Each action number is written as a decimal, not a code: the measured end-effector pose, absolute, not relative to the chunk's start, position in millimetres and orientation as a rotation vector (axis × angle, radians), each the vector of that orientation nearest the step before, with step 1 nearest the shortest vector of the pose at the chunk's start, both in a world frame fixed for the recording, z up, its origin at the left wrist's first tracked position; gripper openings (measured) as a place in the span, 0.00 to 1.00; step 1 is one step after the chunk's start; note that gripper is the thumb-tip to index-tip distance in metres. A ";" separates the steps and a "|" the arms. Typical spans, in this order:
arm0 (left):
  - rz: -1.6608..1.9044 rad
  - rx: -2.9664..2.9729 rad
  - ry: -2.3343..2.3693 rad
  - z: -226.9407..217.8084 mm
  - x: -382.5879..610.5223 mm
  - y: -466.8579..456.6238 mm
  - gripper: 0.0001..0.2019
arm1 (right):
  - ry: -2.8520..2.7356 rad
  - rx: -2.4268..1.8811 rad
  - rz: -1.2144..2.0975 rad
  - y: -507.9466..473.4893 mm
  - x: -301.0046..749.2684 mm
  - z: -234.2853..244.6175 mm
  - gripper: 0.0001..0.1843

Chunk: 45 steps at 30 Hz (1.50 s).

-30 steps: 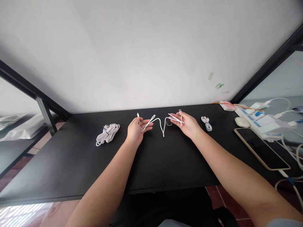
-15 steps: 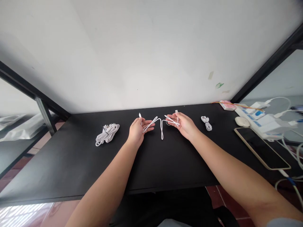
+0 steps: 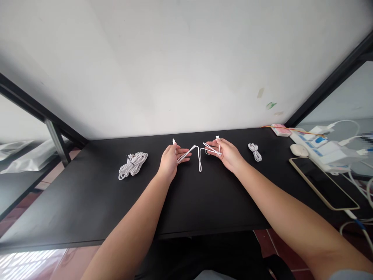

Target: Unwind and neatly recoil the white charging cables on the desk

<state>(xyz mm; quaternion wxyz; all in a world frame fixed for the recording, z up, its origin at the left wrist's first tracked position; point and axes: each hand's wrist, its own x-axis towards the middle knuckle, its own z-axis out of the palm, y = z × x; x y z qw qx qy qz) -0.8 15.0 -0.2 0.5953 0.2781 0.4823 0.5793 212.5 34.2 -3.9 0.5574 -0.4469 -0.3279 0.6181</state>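
A white USB charging cable [image 3: 199, 158] stretches between my two hands above the black desk, its middle hanging in a narrow loop. My left hand [image 3: 169, 158] pinches it near its small plug [image 3: 174, 141], thumb on top, other fingers extended under the strands. Near the flat USB plug [image 3: 217, 137], my right hand [image 3: 225, 152] grips the other end, with folded strands lying across its fingers. To the left of my left hand lies a larger tied bundle of white cables [image 3: 132, 165]. A small coiled white cable [image 3: 255, 152] rests to the right of my right hand.
On the right are a phone [image 3: 323, 182] with a cable plugged in, a white rounded case [image 3: 298, 150], a power strip [image 3: 313, 146] with chargers, and a pink box [image 3: 281, 130]. A wall backs the black desk [image 3: 87, 194]; metal frame posts [image 3: 57, 140] stand at its sides.
Both hands keep their hold on the cable. The loop near my left hand looks slightly narrower; the whole view has shifted a little.
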 end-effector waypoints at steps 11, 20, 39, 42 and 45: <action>1.312 0.684 1.141 -0.3 0.8 15.4 0.12 | -0.961 -1.132 1.390 33.2 210.4 -6.8 0.13; 1.285 0.794 1.168 -3.0 3.2 14.4 0.14 | -1.392 -1.103 1.283 35.6 212.4 -28.7 0.17; 1.250 0.865 1.174 -6.1 3.6 14.6 0.13 | -1.476 -1.115 1.238 37.5 214.8 -33.0 0.20; 1.247 0.872 1.172 -7.6 3.0 15.0 0.14 | -1.490 -1.122 1.236 37.3 214.9 -32.9 0.20; 1.235 0.884 1.175 -8.0 2.5 15.1 0.14 | -1.505 -1.127 1.246 38.2 215.7 -34.6 0.20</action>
